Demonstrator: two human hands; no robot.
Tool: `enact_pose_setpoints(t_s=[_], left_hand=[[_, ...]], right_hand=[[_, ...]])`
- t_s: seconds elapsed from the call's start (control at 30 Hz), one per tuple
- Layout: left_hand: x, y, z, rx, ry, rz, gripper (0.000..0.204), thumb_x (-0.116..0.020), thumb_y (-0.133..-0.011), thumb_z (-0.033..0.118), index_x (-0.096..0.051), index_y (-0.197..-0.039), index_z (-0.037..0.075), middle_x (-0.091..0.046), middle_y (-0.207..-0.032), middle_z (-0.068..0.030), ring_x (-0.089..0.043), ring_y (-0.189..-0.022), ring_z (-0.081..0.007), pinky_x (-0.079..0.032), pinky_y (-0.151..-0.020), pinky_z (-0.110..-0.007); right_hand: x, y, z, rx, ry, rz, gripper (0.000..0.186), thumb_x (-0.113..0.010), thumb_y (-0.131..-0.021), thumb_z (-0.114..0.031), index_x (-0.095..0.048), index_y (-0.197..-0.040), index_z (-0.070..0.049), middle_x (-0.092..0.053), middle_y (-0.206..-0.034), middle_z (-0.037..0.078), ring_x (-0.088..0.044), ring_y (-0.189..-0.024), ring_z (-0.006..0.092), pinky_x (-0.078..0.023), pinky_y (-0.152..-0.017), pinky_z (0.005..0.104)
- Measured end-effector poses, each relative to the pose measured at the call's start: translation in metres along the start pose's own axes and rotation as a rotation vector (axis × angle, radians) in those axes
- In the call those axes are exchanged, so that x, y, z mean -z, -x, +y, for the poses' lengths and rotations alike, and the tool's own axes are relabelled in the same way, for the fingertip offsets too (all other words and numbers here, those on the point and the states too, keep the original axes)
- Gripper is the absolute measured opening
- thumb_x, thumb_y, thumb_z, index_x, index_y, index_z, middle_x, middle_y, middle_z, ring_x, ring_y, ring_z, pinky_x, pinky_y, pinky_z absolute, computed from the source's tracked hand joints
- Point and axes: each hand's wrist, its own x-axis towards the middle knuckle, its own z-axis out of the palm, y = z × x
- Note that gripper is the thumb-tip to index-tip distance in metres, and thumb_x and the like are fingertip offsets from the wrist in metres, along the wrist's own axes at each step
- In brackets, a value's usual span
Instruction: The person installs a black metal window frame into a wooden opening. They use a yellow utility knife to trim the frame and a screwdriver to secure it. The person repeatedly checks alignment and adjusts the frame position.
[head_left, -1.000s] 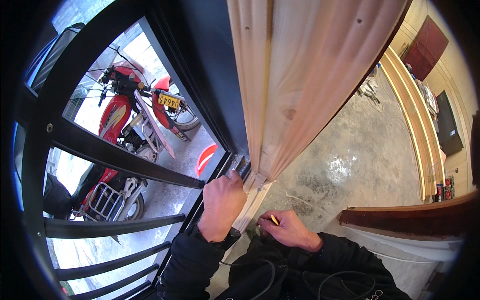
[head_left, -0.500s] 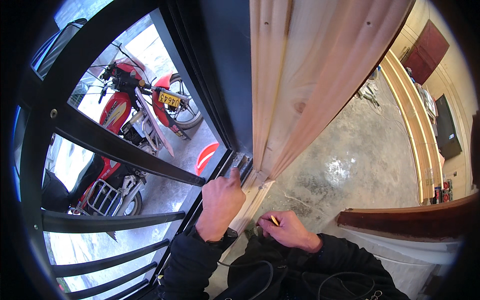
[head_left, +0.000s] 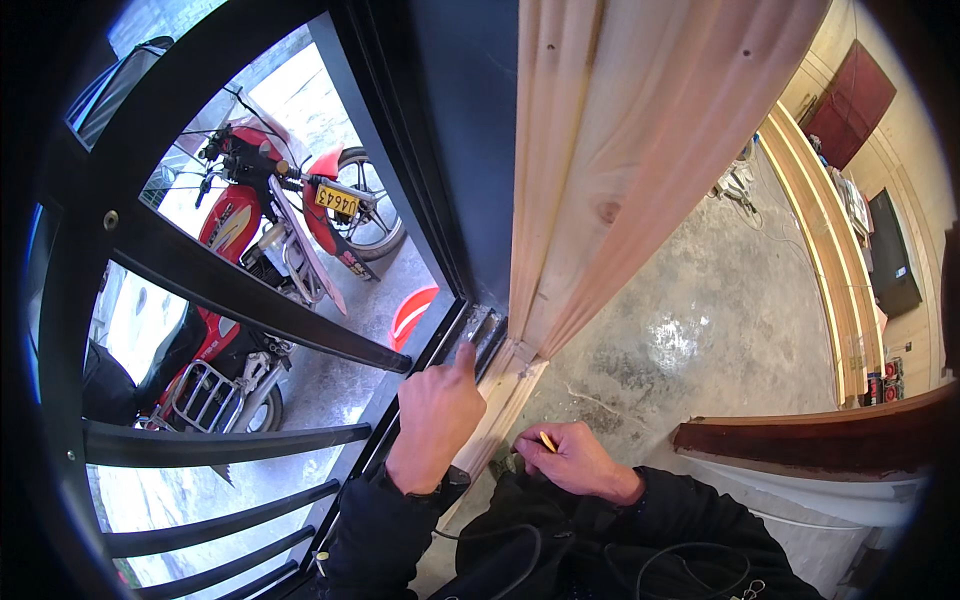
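A yellow tool (head_left: 547, 441) sits pinched in a person's right hand (head_left: 582, 462) near the pale wooden sill (head_left: 505, 400), where a slackened grip could drop it, as the left hand (head_left: 436, 415) points toward the dark frame (head_left: 475, 220), any contents of its curled grip hidden

Near the lower centre of the frame, the left hand (head_left: 437, 420) extends one finger toward the corner of a black window frame (head_left: 465, 190); whether the fingertip touches it is unclear. To its right, the right hand (head_left: 585, 462) grips a thin yellow stick (head_left: 547, 441). Pale wooden trim (head_left: 640, 170) fills the upper centre. At left, a red motorcycle (head_left: 230, 220) stands beyond black bars (head_left: 230, 446); long planks (head_left: 828, 270) line the upper right beside a grey floor (head_left: 700, 290).
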Motion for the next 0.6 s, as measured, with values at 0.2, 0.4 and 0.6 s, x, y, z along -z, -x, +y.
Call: enact_pose_setpoints(t_s=[0.2, 0.4, 0.6], left_hand=[[0.011, 0.028, 0.003, -0.031, 0.010, -0.023, 0.031, -0.057, -0.083, 0.008, -0.063, -0.114, 0.011, -0.065, -0.063, -0.0180, -0.067, -0.059, -0.0409, -0.051, -0.054, -0.052], [0.013, 0.047, 0.011, -0.425, -0.102, -0.224, 0.018, -0.062, -0.082, 0.011, -0.060, -0.100, 0.007, -0.067, -0.066, -0.0124, -0.070, -0.057, -0.0329, -0.053, -0.050, -0.044], [0.024, 0.042, -0.004, -0.286, -0.120, -0.128, 0.020, -0.059, -0.085, 0.014, -0.063, -0.104, 0.009, -0.068, -0.067, -0.0121, -0.070, -0.058, -0.0325, -0.053, -0.051, -0.044]], right_hand=[[-0.002, -0.001, -0.001, 0.003, 0.014, 0.003, 0.024, -0.062, -0.101, -0.022, -0.071, -0.095, 0.000, -0.069, -0.072, 0.006, -0.060, -0.063, 0.0118, -0.051, -0.064, 0.0307], [-0.005, -0.002, 0.006, 0.050, 0.145, -0.141, 0.026, -0.066, -0.098, -0.028, -0.071, -0.096, -0.002, -0.067, -0.073, 0.018, -0.066, -0.063, 0.0256, -0.053, -0.066, 0.0380], [-0.009, -0.003, 0.011, 0.083, 0.202, -0.123, 0.028, -0.066, -0.097, -0.030, -0.069, -0.093, -0.002, -0.067, -0.076, 0.021, -0.067, -0.067, 0.0375, -0.054, -0.066, 0.0420]])
